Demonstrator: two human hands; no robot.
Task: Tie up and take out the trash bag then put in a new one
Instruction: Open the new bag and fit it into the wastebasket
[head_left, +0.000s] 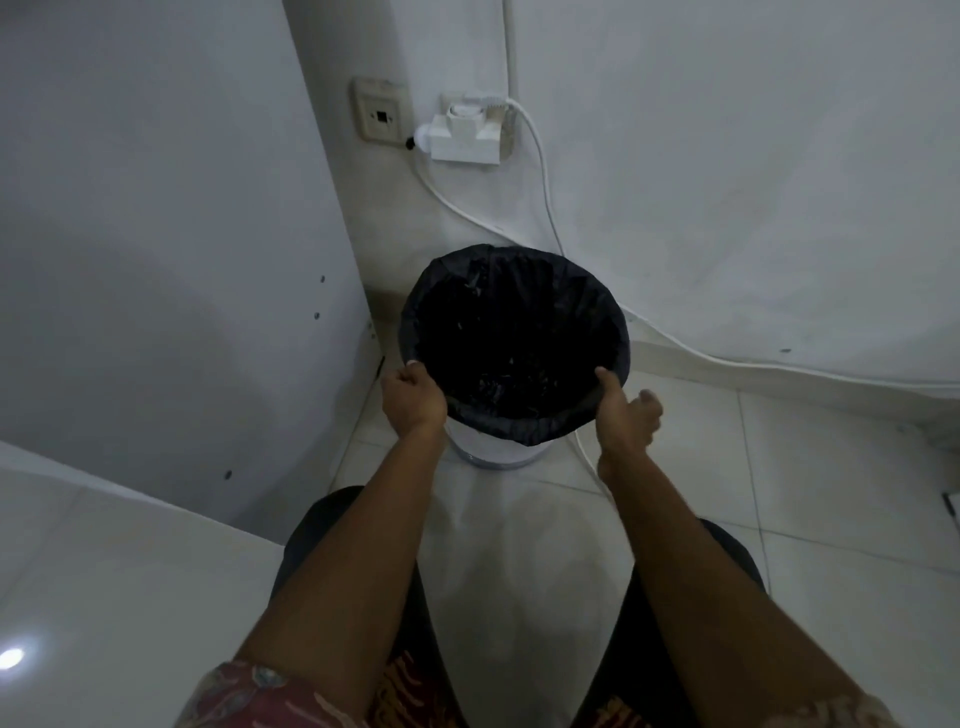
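Note:
A black trash bag (511, 431) lines a small round white bin (493, 454) that stands on the tiled floor in the corner. The bag's edge is folded down over the bin's rim. My left hand (413, 397) grips the bag's edge at the near left of the rim, fingers curled. At the near right of the rim, my right hand (626, 415) holds the edge with its thumb over the rim and its fingers outside. The inside of the bag is dark, with a few pale scraps showing.
A white cabinet side (171, 249) stands close on the left, and a white countertop (104, 597) fills the lower left. Wall sockets with a plug adapter (467, 132) sit above the bin. White cables (540, 156) run down the wall and along the floor behind the bin.

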